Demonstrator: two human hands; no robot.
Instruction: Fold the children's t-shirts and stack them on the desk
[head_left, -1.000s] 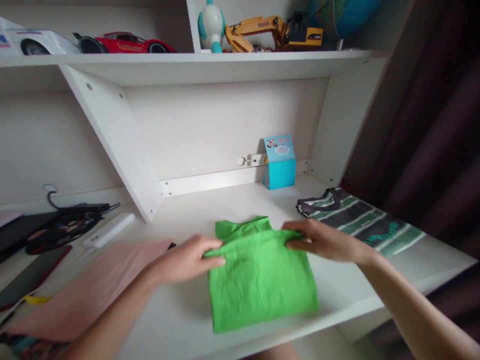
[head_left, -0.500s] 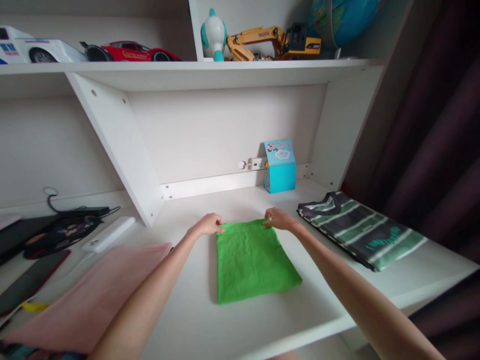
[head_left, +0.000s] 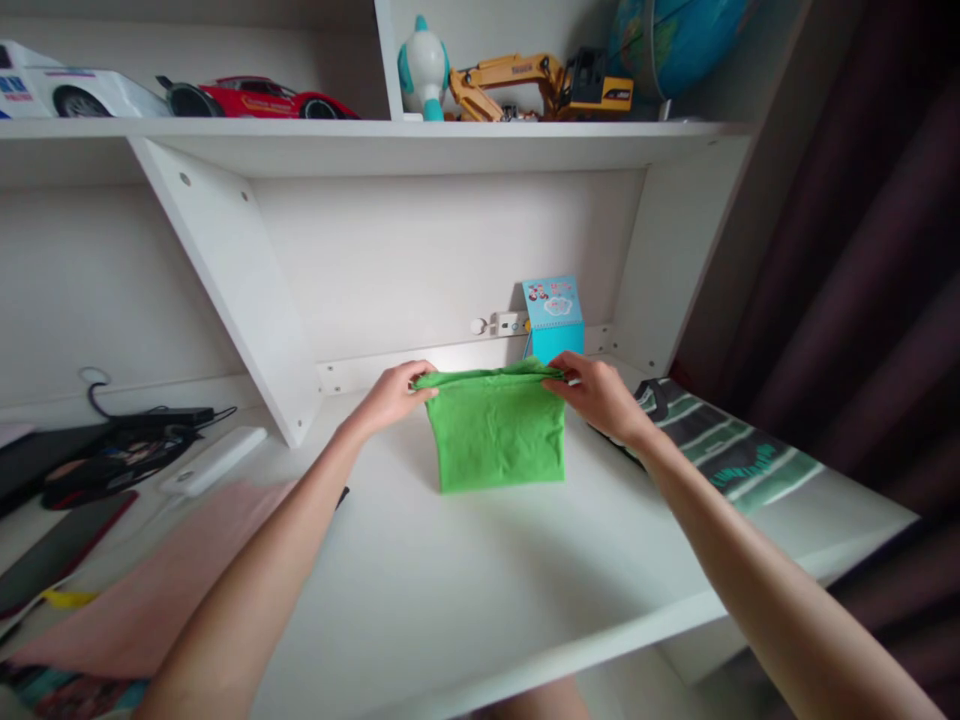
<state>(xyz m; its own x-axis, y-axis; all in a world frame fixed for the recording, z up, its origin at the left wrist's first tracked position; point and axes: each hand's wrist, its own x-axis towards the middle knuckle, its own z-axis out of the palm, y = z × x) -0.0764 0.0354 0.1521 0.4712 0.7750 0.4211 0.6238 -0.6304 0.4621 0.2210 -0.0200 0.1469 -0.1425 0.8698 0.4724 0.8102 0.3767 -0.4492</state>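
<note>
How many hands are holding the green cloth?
2. The left hand pinches the left end of the top edge of the green cloth; the right hand pinches the right end. No other hands show.

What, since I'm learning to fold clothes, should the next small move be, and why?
Probably lay the folded green garment flat on the white desk: the left hand and right hand pinch its two top corners, and its upper edge looks raised, hiding the lower part of the blue desk calendar.
</note>
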